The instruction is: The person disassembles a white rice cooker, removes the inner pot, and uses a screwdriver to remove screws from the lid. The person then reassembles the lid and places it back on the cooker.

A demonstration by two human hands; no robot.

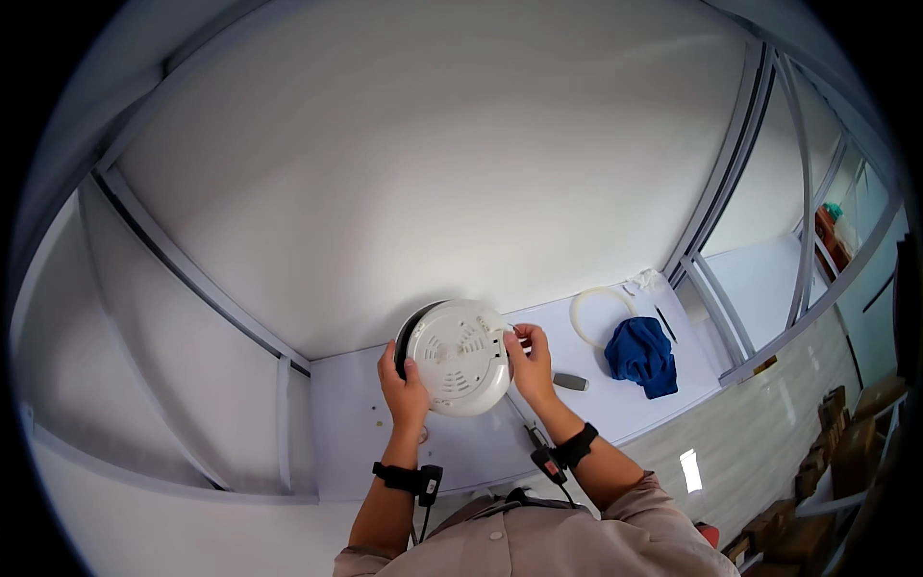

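Note:
A round white appliance (457, 358) is held tilted above the table, with its flat vented face toward me. Slots and small holes mark that face, and a dark band shows along its upper-left side. My left hand (406, 389) grips the left edge, thumb on the white face and fingers around the side. At the right edge, beside a small dark opening, my right hand (529, 361) has its thumb and fingertips closed together. A small dark bit shows at those fingertips; what they pinch is too small to make out.
On the white table (461, 462), to the right, lie a grey-handled tool (570, 382), a pale ring (574, 317), a bunched blue cloth (641, 358), a thin dark stick (665, 324) and crumpled white material (648, 279). Metal frame posts (726, 173) flank the white back panel. Cartons (856, 452) stand beyond, right.

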